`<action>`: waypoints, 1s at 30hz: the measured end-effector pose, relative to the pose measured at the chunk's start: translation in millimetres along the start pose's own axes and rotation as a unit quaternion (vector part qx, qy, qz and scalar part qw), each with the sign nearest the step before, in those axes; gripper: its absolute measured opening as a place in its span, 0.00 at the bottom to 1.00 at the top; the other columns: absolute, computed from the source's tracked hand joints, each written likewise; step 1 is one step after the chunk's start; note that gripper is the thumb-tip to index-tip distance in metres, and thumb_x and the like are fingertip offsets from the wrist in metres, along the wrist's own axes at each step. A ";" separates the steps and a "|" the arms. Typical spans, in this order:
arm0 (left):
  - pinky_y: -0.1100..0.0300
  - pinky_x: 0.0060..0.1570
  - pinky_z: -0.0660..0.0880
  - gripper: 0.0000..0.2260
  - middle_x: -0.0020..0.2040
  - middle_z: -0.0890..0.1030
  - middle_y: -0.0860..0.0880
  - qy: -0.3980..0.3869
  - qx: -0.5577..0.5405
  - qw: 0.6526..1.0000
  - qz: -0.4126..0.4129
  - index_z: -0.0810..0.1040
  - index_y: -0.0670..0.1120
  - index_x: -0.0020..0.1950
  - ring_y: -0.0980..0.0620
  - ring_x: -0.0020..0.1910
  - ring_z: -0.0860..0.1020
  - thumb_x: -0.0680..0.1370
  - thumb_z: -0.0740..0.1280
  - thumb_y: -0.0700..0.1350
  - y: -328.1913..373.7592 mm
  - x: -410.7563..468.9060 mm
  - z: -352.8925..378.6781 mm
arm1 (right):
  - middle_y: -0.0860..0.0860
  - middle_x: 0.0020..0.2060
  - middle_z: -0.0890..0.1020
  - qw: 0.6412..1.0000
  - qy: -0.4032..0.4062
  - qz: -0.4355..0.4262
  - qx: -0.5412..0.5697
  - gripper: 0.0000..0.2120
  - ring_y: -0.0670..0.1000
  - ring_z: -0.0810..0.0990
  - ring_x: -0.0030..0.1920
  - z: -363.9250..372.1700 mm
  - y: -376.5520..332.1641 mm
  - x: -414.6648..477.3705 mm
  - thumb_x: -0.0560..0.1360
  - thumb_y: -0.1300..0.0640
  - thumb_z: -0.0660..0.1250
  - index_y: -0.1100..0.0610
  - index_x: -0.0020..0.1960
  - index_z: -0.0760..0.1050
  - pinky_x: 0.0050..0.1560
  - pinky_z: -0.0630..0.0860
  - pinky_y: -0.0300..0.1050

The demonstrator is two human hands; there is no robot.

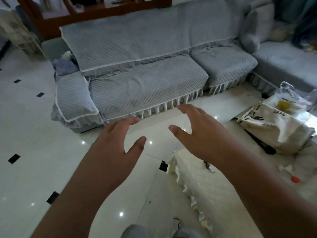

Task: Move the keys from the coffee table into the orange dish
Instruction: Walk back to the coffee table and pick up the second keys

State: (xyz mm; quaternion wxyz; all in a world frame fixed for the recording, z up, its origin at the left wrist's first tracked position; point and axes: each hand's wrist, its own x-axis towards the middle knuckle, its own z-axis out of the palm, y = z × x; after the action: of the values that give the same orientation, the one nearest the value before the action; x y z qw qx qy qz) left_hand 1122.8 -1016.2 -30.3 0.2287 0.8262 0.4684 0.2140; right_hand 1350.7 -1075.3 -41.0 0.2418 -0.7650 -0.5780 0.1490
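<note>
The keys point(209, 166) lie on the coffee table point(204, 189), which wears a cream quilted cover with a ruffled edge, at lower right; my right forearm hides part of them. A small orange thing point(295, 179) sits further right on the table; whether it is the dish I cannot tell. My left hand point(115, 145) and my right hand point(197, 133) are both stretched out in front of me over the floor, fingers apart, holding nothing. The right hand hovers beyond and above the keys.
A grey sofa point(145, 66) with quilted covers fills the far side. White glossy floor tiles point(30, 134) with black insets lie between the sofa and the table. White bags point(274, 124) and small scraps point(285, 168) crowd the table's right part.
</note>
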 end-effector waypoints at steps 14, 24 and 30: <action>0.56 0.58 0.70 0.21 0.63 0.70 0.61 -0.163 -0.032 0.972 0.168 0.67 0.62 0.68 0.60 0.61 0.71 0.76 0.62 0.61 -27.7 216.4 37.4 | 0.43 0.69 0.71 0.970 0.111 0.212 -0.042 0.29 0.49 0.73 0.65 -3.1 33.6 102.2 0.73 0.31 0.58 0.40 0.71 0.59 0.56 0.72 0.49; 0.54 0.61 0.71 0.21 0.66 0.70 0.62 -0.272 -0.042 0.923 0.269 0.66 0.62 0.69 0.62 0.64 0.70 0.76 0.62 0.61 -30.4 318.4 84.2 | 0.41 0.71 0.68 0.917 0.160 0.363 -0.040 0.29 0.48 0.71 0.67 23.4 34.9 139.4 0.74 0.32 0.58 0.40 0.72 0.58 0.53 0.69 0.45; 0.47 0.64 0.71 0.22 0.69 0.68 0.63 -0.348 -0.020 0.882 0.317 0.64 0.63 0.71 0.61 0.66 0.68 0.76 0.60 0.62 2.6 328.0 130.9 | 0.43 0.71 0.69 0.880 0.182 0.440 0.001 0.30 0.48 0.69 0.68 23.5 67.0 114.4 0.75 0.34 0.61 0.41 0.73 0.59 0.58 0.70 0.47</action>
State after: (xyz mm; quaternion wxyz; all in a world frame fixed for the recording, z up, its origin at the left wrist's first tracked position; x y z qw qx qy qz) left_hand 1353.0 -754.7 -88.4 0.3137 0.9470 0.0676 -0.0164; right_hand 1426.1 -975.6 -91.1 0.2530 -0.9539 -0.1278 0.0985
